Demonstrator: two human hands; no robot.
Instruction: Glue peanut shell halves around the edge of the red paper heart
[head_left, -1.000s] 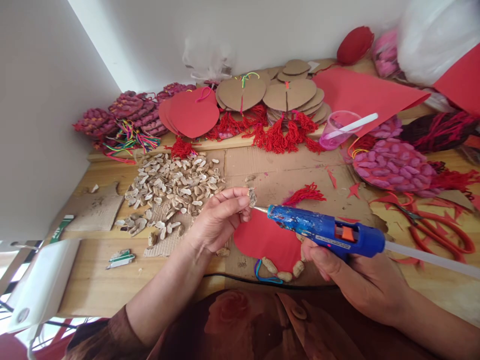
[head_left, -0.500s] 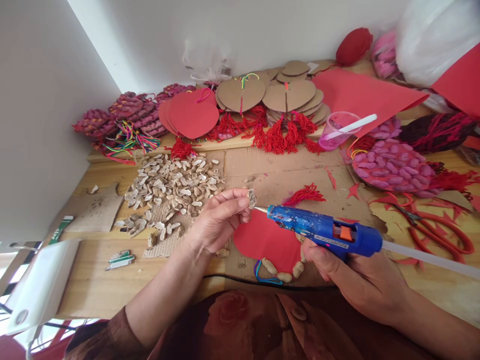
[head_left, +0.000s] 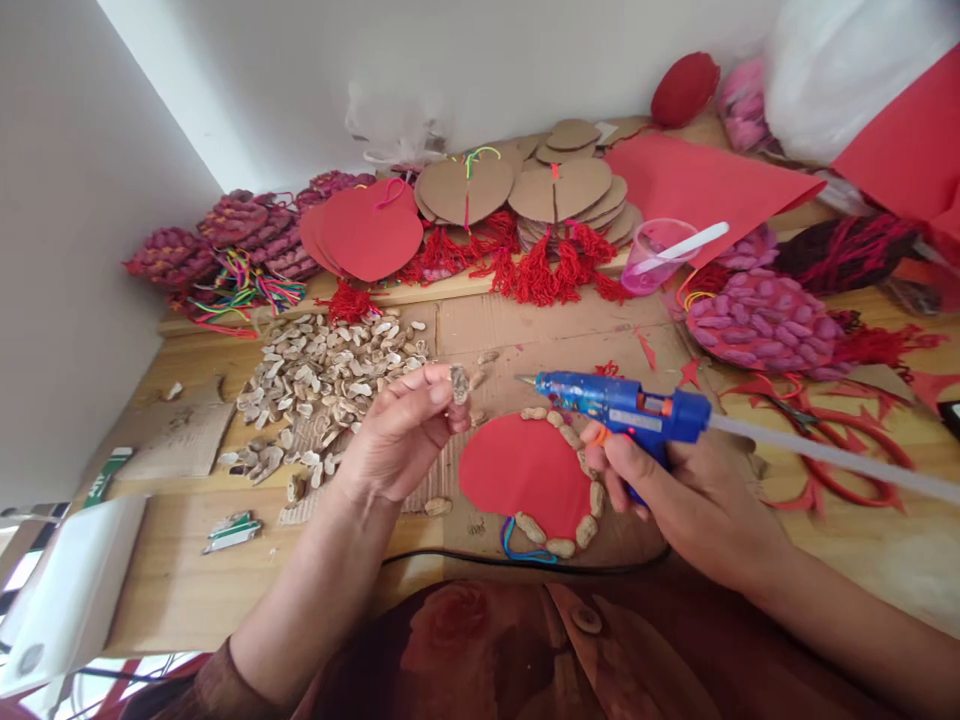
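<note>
Between the thumb and fingers of my left hand (head_left: 401, 430) is a peanut shell (head_left: 458, 384), held up above the table. My right hand (head_left: 675, 490) grips a blue glue gun (head_left: 622, 405) with an orange trigger; its nozzle points left, apart from the shell. A clear glue stick (head_left: 817, 452) sticks out of the gun's back end. Below both hands lies a red heart (head_left: 521, 475) with peanut shells along its top and right edge and a blue cord loop (head_left: 517, 545) at its lower edge. My right fingers cover a little of that edge.
Loose peanut shells (head_left: 330, 375) are heaped on the left. Cardboard hearts (head_left: 465, 190), red hearts (head_left: 367, 235) and red tassels (head_left: 544, 270) line the back. Red-handled scissors (head_left: 855, 455) lie among paper scraps at right. A black cable (head_left: 450, 555) crosses the front.
The glue gun's nozzle has come away from the peanut shell. My left hand has moved left with the shell, and my right hand has shifted left a little, uncovering more of the red heart.
</note>
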